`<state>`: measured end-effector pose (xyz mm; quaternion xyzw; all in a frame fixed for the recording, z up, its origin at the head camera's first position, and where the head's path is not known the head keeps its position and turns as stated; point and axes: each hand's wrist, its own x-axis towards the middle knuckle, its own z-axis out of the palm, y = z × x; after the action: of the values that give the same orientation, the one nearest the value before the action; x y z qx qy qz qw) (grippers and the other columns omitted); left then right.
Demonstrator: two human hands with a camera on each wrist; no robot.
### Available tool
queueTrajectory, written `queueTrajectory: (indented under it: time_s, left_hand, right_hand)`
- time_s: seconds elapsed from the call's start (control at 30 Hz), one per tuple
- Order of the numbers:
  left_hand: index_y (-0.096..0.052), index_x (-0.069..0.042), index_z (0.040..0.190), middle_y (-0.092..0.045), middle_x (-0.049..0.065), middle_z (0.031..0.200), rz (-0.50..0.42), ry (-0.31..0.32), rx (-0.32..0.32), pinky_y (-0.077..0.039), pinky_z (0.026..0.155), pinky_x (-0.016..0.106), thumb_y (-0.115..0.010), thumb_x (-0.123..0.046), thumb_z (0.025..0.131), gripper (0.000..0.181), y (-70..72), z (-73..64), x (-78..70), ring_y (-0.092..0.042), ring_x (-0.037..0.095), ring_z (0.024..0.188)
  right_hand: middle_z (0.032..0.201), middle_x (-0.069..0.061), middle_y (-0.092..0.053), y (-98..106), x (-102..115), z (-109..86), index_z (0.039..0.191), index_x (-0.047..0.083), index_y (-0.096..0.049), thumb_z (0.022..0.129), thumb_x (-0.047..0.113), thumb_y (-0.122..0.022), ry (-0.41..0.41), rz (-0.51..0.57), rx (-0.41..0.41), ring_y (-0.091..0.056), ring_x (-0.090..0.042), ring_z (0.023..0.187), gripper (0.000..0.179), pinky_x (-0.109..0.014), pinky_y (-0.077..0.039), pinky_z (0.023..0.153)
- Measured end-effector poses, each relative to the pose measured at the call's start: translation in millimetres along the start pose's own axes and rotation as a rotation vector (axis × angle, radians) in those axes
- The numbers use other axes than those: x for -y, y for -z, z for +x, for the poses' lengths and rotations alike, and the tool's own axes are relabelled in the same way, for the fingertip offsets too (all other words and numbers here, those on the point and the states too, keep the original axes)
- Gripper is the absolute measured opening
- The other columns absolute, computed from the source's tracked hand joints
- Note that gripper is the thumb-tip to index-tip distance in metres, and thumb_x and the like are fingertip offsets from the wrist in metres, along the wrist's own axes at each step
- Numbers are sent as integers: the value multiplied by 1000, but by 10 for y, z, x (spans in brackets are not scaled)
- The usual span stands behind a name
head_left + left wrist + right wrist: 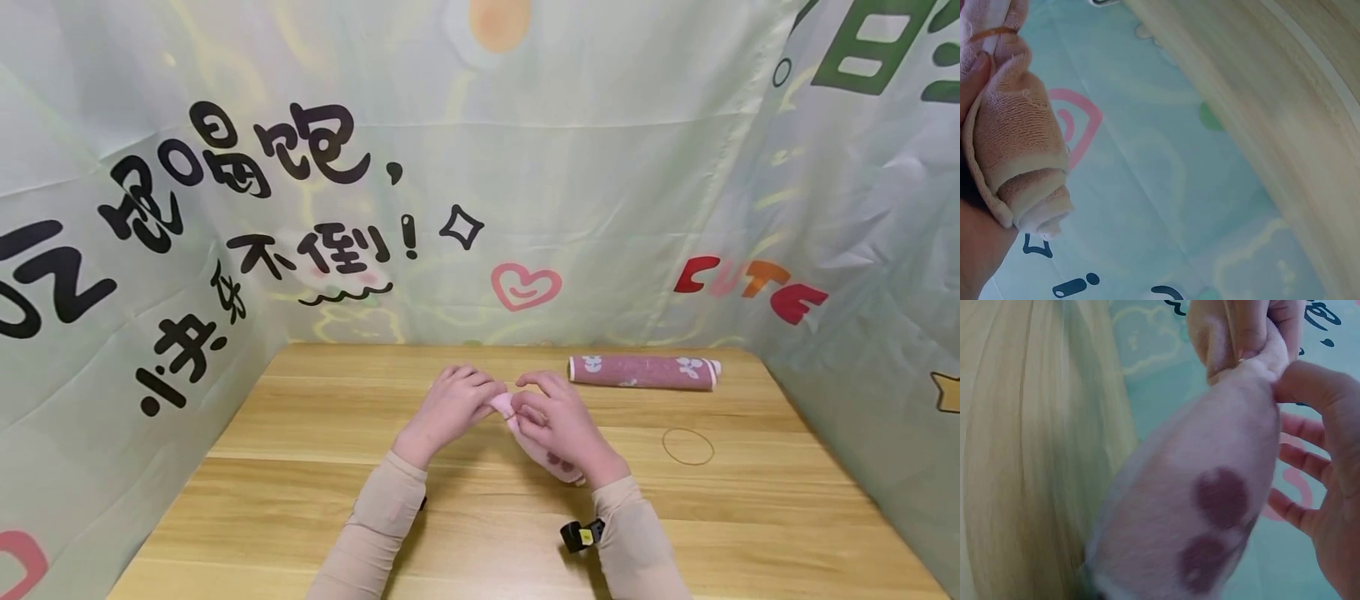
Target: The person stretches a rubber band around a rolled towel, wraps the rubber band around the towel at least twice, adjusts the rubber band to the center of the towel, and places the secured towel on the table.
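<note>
A pink rolled towel point(543, 454) with dark round patches is held between both hands above the table. My left hand point(453, 406) grips one end, its thumb close to an orange-brown rubber band point(996, 32) that circles the narrowed neck. The rolled end of the towel point(1022, 134) shows layered pale edges in the left wrist view. At the neck, my right hand point(553, 418) pinches the towel beside the band, with its other fingers bent and spread. The wider, spotted part of the towel point(1191, 487) fills the right wrist view.
A rolled purple towel point(643, 372) with pale flower shapes lies at the back right of the wooden table point(300, 500). Nearer, a loose rubber band point(687, 447) lies flat. Printed cloth walls point(600, 192) stand behind and beside the table.
</note>
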<state>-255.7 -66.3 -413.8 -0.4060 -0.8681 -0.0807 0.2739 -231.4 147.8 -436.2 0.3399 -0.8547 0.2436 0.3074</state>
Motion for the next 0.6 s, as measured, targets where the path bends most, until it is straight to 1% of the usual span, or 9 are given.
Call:
queueTrajectory:
  time_s: [0.1, 0.2, 0.33, 0.43, 0.5, 0.57, 0.6]
  left_hand:
    - [-72, -23, 111, -73, -7, 105, -4, -17, 30, -50, 95, 39, -72, -26, 87, 23, 1, -3, -3, -64, 15, 102]
    - [-72, -24, 111, -73, -7, 104, -6, -20, 41, -50, 95, 38, -73, -25, 87, 24, -11, -9, 0, -64, 15, 102]
    - [-72, -23, 111, -73, -7, 104, -24, -5, 39, -50, 94, 39, -73, -24, 87, 24, -19, -21, 14, -63, 16, 102]
    - [-72, -21, 110, -73, -5, 105, -56, 1, 24, -51, 93, 41, -72, -23, 87, 23, -6, -26, 33, -64, 17, 102]
    - [-72, -20, 110, -73, -4, 105, -66, 5, 3, -51, 92, 41, -72, -24, 87, 23, 1, -28, 55, -64, 18, 101]
    - [-73, -19, 109, -73, -3, 105, -74, 23, -21, -51, 92, 42, -73, -24, 87, 23, 15, -31, 79, -64, 19, 101]
    - [-73, -19, 109, -73, -3, 105, -79, 32, -37, -51, 92, 42, -73, -25, 86, 24, 22, -31, 91, -64, 19, 101]
  right_hand:
    - [119, -6, -62, 21, 34, 0, 82, 21, -63, 77, 19, -72, -39, -4, 88, -53, -29, 114, 11, -51, -47, 89]
    - [121, -5, -61, 29, 57, -2, 78, 22, -59, 76, 20, -69, -87, 6, 146, -52, -27, 116, 11, -51, -47, 86]
    - [118, -4, -63, 26, 58, -11, 71, 22, -51, 79, 22, -68, -136, 18, 180, -51, -26, 116, 19, -50, -46, 86]
    - [114, -3, -63, 24, 43, -19, 70, 21, -47, 82, 26, -68, -151, 43, 187, -52, -25, 113, 24, -47, -45, 85]
    - [113, -3, -64, 29, 32, -23, 75, 19, -51, 84, 25, -67, -158, 86, 177, -54, -25, 110, 19, -47, -46, 86]
    - [114, -7, -65, 37, 9, -31, 86, 16, -60, 87, 19, -67, -176, 189, 155, -56, -27, 110, 8, -48, -48, 89]
    - [116, -8, -66, 49, 2, -35, 92, 14, -63, 89, 16, -66, -203, 265, 148, -58, -28, 111, 5, -48, -50, 92]
